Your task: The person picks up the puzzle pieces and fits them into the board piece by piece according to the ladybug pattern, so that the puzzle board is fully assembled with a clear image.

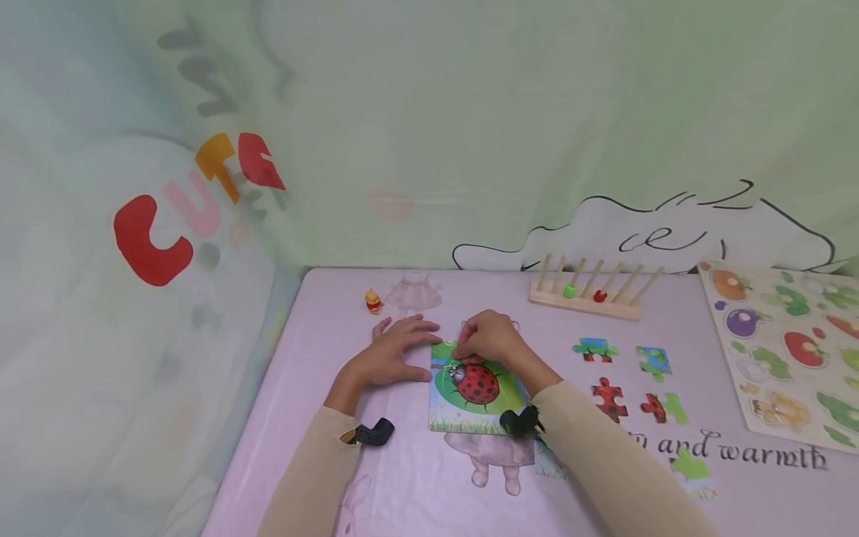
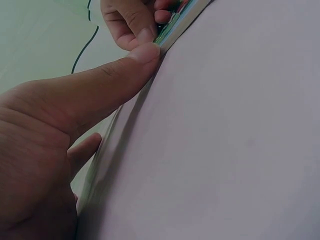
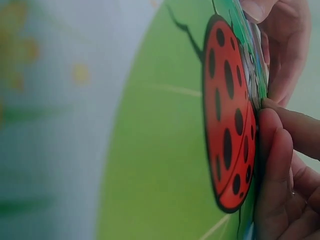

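On the table lies a square puzzle board (image 1: 446, 418) printed with a red ladybug on a green leaf. My left hand (image 1: 392, 354) is at its left side, fingers spread; the thumb (image 2: 145, 52) touches the board's edge. Over the upper part of the board, my right hand (image 1: 491, 339) has curled fingers and pinches a puzzle piece, mostly hidden by the fingertips. The right wrist view has these fingers (image 3: 280, 150) low against the board beside the ladybug picture (image 3: 227, 120).
Loose puzzle pieces lie to the right, among them a red one (image 1: 608, 399) and a tree one (image 1: 596, 349). A wooden peg rack (image 1: 584, 300) stands behind, a vegetable board (image 1: 758, 388) at far right, and a small bear figure (image 1: 373, 301) at back left.
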A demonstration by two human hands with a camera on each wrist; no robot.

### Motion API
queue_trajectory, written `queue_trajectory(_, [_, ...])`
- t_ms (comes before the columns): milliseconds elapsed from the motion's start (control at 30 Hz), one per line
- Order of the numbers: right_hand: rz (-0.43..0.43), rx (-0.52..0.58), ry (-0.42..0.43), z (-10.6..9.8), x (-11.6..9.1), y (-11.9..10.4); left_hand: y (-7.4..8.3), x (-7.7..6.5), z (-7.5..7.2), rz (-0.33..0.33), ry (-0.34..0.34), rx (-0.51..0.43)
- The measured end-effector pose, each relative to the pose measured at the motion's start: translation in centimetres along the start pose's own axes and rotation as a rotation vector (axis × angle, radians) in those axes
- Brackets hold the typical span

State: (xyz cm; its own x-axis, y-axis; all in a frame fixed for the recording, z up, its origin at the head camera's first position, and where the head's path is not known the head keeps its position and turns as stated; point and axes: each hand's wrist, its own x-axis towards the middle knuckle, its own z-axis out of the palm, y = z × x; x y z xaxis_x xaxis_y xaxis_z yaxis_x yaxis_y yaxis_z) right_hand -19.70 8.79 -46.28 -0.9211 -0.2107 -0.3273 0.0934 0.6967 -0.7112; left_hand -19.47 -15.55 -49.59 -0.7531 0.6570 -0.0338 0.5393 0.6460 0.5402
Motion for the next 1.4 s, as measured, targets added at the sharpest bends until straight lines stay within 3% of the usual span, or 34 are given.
queue_trajectory(200, [0.026, 0.071, -0.017, 0.2, 0.2, -0.2, 0.0, -0.4, -0.2, -0.016, 0.005, -0.005])
queue_trajectory(433, [0.005, 0.068, -0.022, -0.4, -0.3, -0.5, 0.1, -0.4, -0.1, -0.016, 0.015, -0.011])
queue_trajectory(633, [-0.065, -0.056, 0.034, -1.6, -0.4, 0.1, 0.0, 0.0, 0.1, -0.017, 0.002, -0.008])
queue_trajectory(833, [-0.044, -0.133, 0.027, -1.7, 0.0, 0.7, -0.1, 0.5, 0.4, -0.017, 0.004, -0.009])
queue_trajectory(1233, [-0.036, -0.164, 0.003, -2.1, 0.1, 1.0, 3.4, 1.6, 0.8, -0.151, 0.101, 0.072])
queue_trajectory(1400, [-0.044, -0.131, -0.017, -2.3, 0.1, 1.3, 3.3, 1.8, 0.9, -0.117, 0.094, 0.131])
